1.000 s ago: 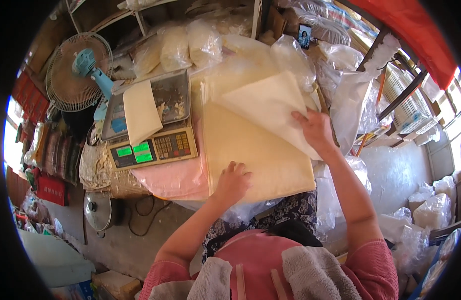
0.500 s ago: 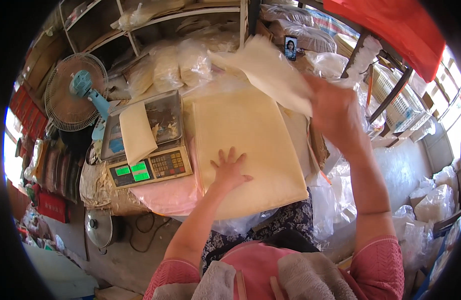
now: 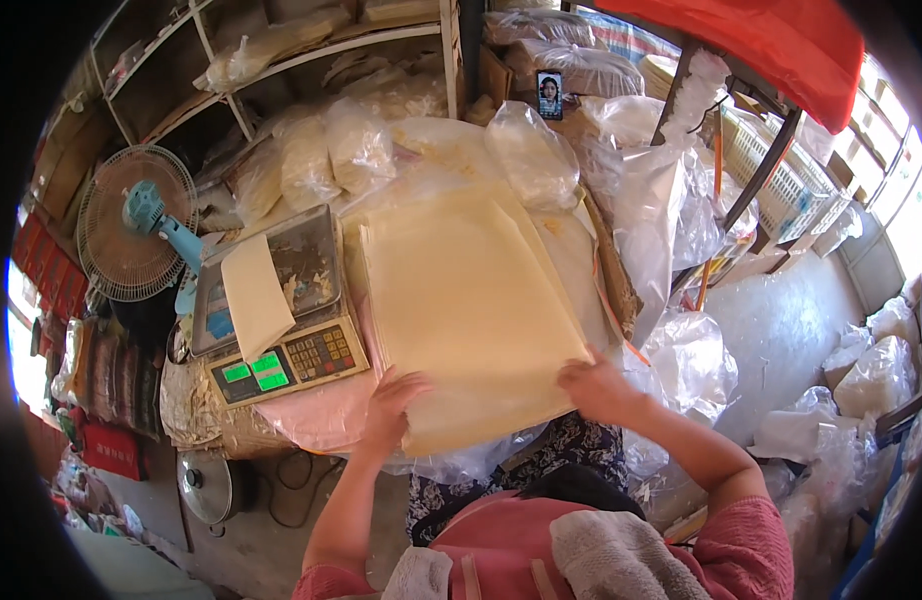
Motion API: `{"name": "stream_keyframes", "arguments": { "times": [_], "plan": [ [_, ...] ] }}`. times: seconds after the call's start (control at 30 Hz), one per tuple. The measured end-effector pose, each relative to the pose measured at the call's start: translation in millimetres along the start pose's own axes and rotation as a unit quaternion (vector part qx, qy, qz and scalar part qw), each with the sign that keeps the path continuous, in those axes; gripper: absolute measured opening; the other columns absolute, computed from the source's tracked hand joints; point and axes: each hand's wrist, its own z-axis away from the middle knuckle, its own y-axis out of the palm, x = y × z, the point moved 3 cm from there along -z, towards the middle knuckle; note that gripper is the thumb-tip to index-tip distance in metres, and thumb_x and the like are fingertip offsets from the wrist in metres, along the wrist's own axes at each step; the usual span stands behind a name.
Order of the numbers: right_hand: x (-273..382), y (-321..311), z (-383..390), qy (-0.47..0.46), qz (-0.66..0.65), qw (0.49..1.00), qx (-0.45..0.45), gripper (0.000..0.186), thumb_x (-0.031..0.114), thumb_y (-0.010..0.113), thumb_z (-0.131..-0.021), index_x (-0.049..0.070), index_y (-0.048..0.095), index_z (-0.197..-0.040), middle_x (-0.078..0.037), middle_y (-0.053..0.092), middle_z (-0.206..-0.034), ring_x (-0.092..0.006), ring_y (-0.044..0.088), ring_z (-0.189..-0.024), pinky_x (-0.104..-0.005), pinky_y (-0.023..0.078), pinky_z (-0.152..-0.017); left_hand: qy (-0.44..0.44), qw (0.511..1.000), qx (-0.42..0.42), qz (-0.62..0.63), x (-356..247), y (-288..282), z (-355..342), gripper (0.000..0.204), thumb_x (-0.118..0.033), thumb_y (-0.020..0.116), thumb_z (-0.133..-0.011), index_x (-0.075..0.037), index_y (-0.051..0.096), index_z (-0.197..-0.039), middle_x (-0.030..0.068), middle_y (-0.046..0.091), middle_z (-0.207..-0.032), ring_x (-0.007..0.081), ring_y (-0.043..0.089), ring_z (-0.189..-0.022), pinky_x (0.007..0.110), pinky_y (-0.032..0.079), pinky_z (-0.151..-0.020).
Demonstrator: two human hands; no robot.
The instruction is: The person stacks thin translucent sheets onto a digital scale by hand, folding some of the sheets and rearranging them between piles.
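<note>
Cream sheets (image 3: 471, 290) lie in a broad, flat stack at the centre of the frame, on a plastic-covered bench (image 3: 578, 258), with the near edge of the stack toward the lower centre. The left hand (image 3: 393, 402) is at the stack's lower left corner, its fingers spread a little and laid over the edge; whether they pinch any sheet I cannot tell. The right hand (image 3: 599, 390) is at the lower right corner, its fingers bent and close together against the edge; a grip there cannot be made out either.

Just left of the stack stands a scale (image 3: 289, 362) with lit green displays and a keypad. A folded cream sheet (image 3: 256, 295) lies across its metal tray (image 3: 328, 285), one end reaching down over the front, and pale scraps lie beside it. Pink material (image 3: 326, 412) shows under the scale and along the stack's left side. A blue fan (image 3: 141, 215) is at the left of the frame.

Filled plastic bags (image 3: 359, 150) sit beyond the stack at upper centre, near an upright phone (image 3: 549, 94). Red cloth (image 3: 771, 60) hangs at upper right, above a white basket (image 3: 786, 175).
</note>
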Motion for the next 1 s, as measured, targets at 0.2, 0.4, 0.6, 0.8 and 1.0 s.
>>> {"name": "stream_keyframes", "arguments": {
  "times": [0.2,0.4,0.6,0.8,1.0],
  "plan": [
    [-58,-78,50,-0.043,-0.597,0.801,-0.011,0.042,0.012,0.075,-0.080,0.009,0.065,-0.120,-0.011,0.067,-0.116,-0.0239,0.066,-0.104,-0.0419,0.048,-0.092,-0.162,0.967,-0.099,0.167,7,-14,39,0.019,-0.001,0.068,-0.087,-0.002,0.068,-0.106,0.0067,0.072,-0.100,0.0135,0.067,-0.092,0.029,0.052,-0.078],
    [-64,5,23,0.200,-0.424,0.872,-0.143,0.036,0.025,0.072,-0.085,0.005,0.065,-0.114,-0.013,0.070,-0.094,-0.0256,0.069,-0.089,-0.0359,0.052,-0.078,-0.254,0.905,-0.147,0.308,13,-9,28,0.016,-0.002,0.062,-0.090,0.003,0.065,-0.104,0.0031,0.069,-0.092,0.0125,0.064,-0.088,0.028,0.051,-0.079],
    [-66,11,-35,0.269,-0.496,0.799,-0.209,0.029,0.027,0.068,-0.088,0.001,0.056,-0.091,-0.016,0.061,-0.069,-0.0289,0.058,-0.061,-0.0398,0.043,-0.057,-0.304,0.905,-0.236,0.182,16,-27,-38,0.027,-0.008,0.062,-0.090,0.001,0.062,-0.116,0.0082,0.068,-0.097,0.0146,0.062,-0.092,0.030,0.050,-0.082],
    [-71,24,-67,0.347,-0.410,0.804,-0.253,0.028,0.025,0.065,-0.088,0.001,0.049,-0.087,-0.021,0.060,-0.070,-0.0383,0.061,-0.068,-0.0474,0.043,-0.059,-0.100,0.959,-0.159,-0.210,-7,11,-55,0.061,-0.027,0.068,-0.086,-0.010,0.045,-0.140,0.0155,0.043,-0.144,0.0321,0.039,-0.134,0.047,0.031,-0.110],
    [-75,37,-77,0.358,-0.377,0.821,-0.237,0.027,0.024,0.064,-0.087,0.005,0.058,-0.104,-0.024,0.063,-0.077,-0.0410,0.064,-0.080,-0.0494,0.049,-0.071,-0.141,0.960,0.035,-0.240,-9,51,-41,0.064,-0.049,0.059,-0.089,-0.014,0.045,-0.141,0.0111,0.039,-0.149,0.0346,0.032,-0.139,0.058,0.023,-0.112]
  ]
}}
